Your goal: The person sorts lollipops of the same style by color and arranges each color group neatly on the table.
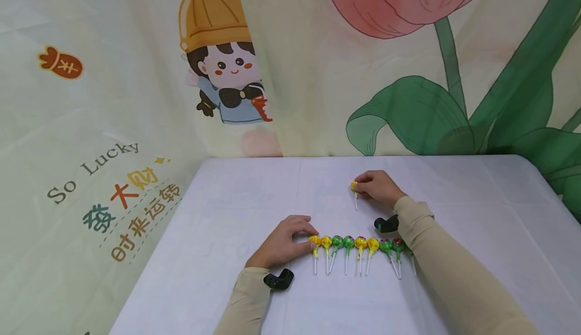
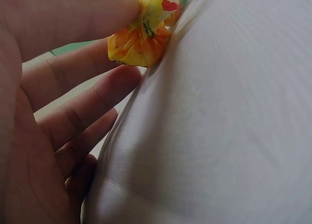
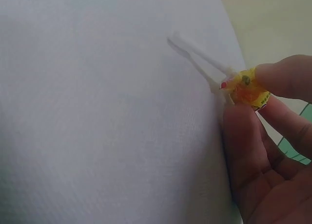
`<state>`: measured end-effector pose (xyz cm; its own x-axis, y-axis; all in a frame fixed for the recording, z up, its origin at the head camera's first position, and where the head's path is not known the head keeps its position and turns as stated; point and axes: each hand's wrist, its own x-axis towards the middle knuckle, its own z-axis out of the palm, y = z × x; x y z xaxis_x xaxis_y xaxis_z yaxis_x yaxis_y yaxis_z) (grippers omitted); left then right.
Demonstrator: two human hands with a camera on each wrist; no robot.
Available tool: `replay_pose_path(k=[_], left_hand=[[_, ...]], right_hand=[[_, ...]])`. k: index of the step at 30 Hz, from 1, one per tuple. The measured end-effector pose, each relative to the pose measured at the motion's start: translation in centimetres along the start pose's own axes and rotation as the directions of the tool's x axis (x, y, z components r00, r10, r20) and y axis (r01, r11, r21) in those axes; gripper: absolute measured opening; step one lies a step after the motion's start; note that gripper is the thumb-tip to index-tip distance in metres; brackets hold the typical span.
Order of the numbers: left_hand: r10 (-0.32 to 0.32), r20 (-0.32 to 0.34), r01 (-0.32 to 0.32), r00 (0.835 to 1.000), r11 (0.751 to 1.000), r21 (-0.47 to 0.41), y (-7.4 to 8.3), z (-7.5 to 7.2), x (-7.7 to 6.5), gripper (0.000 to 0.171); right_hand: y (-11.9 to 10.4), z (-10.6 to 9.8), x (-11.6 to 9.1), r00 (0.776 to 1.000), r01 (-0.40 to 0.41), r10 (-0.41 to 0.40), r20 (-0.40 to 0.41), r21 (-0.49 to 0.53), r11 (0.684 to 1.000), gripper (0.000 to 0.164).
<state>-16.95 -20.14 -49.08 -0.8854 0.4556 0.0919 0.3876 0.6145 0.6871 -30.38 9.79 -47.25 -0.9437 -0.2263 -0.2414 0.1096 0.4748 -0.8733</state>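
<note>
Probably for control, the right hand pinches a yellow lollipop by its wrapped head, beyond the row of lollipops on the table; the left hand, its grip narrow, holds the leftmost lollipop, perhaps steadying it.

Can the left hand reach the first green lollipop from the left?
Probably yes, if the left hand lets go of the end yellow lollipop; another yellow one lies between, but nothing covers the green lollipop.

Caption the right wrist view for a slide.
Right hand pinching a round, yellow-wrapped lollipop with a thin white stick at a white, cloth-covered table.
</note>
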Motion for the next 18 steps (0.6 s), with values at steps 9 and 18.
replay_pose_path(k=[9,18], left_hand=[[0.018,0.003,-0.018,1.000,1.000,-0.003,-0.11,0.10,0.18,0.020],[-0.007,0.008,0.007,1.000,1.000,0.017,0.34,-0.02,0.02,0.019]], right_hand=[[-0.19,-0.06,-0.49,1.000,0.017,-0.017,-0.002,-0.031,0.999,0.031],[-0.13,-0.16,-0.70,1.000,0.021,-0.021,0.007,-0.036,0.999,0.031]])
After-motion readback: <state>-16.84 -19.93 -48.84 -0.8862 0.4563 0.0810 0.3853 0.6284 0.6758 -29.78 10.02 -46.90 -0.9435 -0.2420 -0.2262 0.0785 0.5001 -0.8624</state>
